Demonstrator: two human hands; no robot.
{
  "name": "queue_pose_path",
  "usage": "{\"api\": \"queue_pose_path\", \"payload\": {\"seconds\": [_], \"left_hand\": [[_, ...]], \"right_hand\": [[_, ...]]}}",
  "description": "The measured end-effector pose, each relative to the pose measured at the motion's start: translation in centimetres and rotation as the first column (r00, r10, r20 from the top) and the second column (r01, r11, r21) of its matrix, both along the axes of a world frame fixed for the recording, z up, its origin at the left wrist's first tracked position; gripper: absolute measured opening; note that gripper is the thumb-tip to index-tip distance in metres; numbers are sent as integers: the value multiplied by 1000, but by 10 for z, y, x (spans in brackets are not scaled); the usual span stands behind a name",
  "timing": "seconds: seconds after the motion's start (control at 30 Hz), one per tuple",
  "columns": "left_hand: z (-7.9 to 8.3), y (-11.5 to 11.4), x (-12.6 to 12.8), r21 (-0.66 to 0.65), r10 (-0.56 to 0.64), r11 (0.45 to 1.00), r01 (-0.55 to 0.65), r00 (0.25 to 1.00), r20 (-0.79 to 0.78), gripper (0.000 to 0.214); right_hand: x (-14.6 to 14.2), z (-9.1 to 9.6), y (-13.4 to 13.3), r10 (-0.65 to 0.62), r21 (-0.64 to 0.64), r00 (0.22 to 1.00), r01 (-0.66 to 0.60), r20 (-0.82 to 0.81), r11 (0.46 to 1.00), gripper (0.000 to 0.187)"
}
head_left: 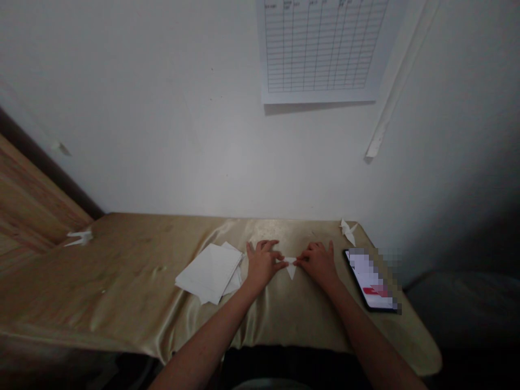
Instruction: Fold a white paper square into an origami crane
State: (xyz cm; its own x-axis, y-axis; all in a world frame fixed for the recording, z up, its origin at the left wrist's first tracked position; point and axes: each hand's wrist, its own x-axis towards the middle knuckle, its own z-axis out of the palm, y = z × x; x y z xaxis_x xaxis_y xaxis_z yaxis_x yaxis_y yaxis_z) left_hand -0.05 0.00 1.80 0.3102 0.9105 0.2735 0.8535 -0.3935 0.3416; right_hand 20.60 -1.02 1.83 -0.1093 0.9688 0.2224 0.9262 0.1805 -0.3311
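Between my two hands is a small piece of folded white paper, its pointed end facing toward me. My left hand pinches its left side with thumb and forefinger, the other fingers raised. On the opposite side, my right hand grips the paper's right edge between thumb and fingers. Parts of both edges are hidden under the fingertips. A stack of white paper sheets lies just left of my left hand. Beyond my right hand, near the far corner, sits a folded white paper crane.
A phone with a lit, partly blurred screen lies at the right. Another folded white paper shape rests at the far left. A satiny gold cloth covers the table, which meets a white wall bearing a printed chart.
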Motion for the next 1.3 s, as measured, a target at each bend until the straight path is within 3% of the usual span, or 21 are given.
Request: {"api": "queue_pose_path", "payload": {"seconds": [0.27,0.6,0.93,1.3], "left_hand": [[-7,6,1,-73,-50,996,51,999,16,22],[4,1,4,-83,-108,991,106,994,-30,22],[6,1,6,-27,-79,997,76,991,-109,19],[8,-1,5,-18,-64,998,63,992,-105,18]], "right_hand": [[6,-9,5,75,14,993,-74,-88,997,16],[3,-16,9,170,19,984,-170,-42,985,16],[2,-3,6,124,-49,992,-124,-8,991,15],[1,4,4,98,-38,994,-96,57,995,13]]}}
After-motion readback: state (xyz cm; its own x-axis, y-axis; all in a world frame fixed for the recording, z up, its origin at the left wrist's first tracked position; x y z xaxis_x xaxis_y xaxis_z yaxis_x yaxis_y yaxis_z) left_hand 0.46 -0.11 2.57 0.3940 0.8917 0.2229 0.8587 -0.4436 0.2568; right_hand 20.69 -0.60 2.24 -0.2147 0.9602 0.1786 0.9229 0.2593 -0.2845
